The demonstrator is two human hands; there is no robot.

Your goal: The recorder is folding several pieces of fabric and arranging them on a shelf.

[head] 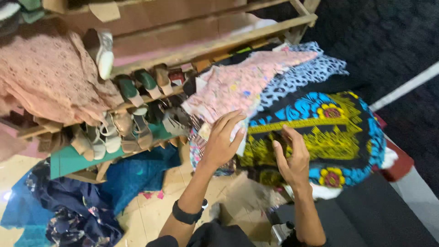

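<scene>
- Head view showed the left hand (221, 142) flat, fingers spread, resting on the pink cloth (238, 84).
- Right hand (292, 160) was open, fingertips touching the black, yellow and blue cloth (338, 132), gripping nothing.
- Shoes (132, 110) sat on the wooden rack (215, 43) nearby.

Small clothing/shoe shop: wooden shoe rack (137, 98) w/ sandals (128, 128), stacked folded printed fabrics (320, 123).
</scene>
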